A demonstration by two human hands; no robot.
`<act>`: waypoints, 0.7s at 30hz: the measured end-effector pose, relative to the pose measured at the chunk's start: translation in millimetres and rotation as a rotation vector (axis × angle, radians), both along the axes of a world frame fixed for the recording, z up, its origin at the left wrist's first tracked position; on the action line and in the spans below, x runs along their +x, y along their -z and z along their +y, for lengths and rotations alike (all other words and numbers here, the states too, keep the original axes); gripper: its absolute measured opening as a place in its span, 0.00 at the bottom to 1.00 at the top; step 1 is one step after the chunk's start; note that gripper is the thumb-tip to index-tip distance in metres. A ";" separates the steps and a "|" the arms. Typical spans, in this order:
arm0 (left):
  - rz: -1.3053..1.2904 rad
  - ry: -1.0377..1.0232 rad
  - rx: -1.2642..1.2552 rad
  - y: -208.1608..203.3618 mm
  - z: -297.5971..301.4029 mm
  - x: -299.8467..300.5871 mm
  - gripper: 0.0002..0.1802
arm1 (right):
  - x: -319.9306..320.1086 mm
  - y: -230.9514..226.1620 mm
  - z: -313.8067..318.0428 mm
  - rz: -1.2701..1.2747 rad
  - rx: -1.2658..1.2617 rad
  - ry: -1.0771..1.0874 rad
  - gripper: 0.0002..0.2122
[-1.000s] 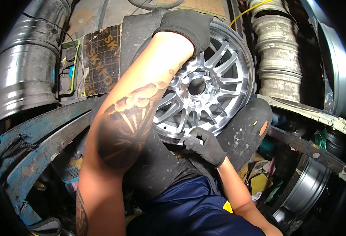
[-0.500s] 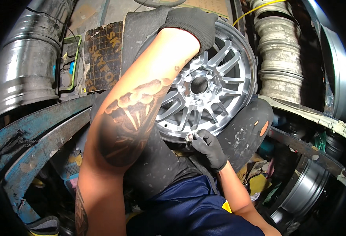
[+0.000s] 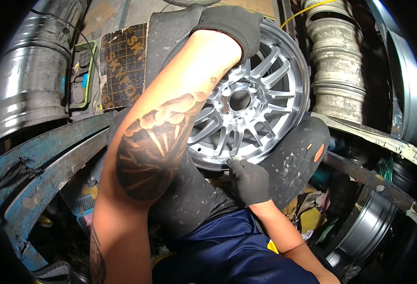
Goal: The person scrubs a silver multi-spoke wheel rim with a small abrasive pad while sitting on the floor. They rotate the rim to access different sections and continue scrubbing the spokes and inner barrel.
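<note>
Round, silvery metal wheel [image 3: 240, 120] — knit-gloved left hand [image 3: 232, 26] at top, right hand [image 3: 250, 181] at bottom; I cannot tell either grip.

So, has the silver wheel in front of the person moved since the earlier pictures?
No, not visibly: the silver wheel keeps the same place beside the stack of pale rims, without clear turning.

whitish rims [image 3: 339, 71] stacked, right | blue beam [image 3: 47, 139] left | silver rim [image 3: 367, 229] lower right
</note>
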State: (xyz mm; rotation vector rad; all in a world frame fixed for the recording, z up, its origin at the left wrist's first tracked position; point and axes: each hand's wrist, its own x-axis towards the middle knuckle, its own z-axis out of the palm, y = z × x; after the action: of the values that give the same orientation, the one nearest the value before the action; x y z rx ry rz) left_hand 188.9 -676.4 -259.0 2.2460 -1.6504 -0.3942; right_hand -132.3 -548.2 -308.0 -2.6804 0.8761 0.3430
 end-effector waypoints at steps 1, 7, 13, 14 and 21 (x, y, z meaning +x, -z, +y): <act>-0.012 0.004 0.015 -0.2 0.7 0.8 0.19 | 3.9 2.6 2.7 0.033 -0.015 -0.020 0.10; 0.032 0.012 -0.173 2.7 10.9 -1.6 0.17 | 15.8 14.7 -1.9 0.289 0.040 -0.098 0.12; -0.047 -0.065 -0.051 18.6 0.2 -8.4 0.21 | 8.0 0.3 -33.3 0.186 0.282 -0.155 0.14; -0.043 -0.058 -0.047 16.8 0.1 -9.0 0.21 | 4.7 1.7 -32.6 0.180 0.264 -0.171 0.14; -0.024 -0.026 -0.026 12.6 1.0 -10.1 0.19 | -0.2 13.1 -2.6 0.100 -0.006 -0.177 0.14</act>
State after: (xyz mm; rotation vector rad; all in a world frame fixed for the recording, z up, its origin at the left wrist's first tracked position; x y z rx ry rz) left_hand 178.8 -675.4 -271.6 2.2597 -1.6265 -0.3392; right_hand -132.4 -550.8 -321.1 -2.7739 0.6689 0.5185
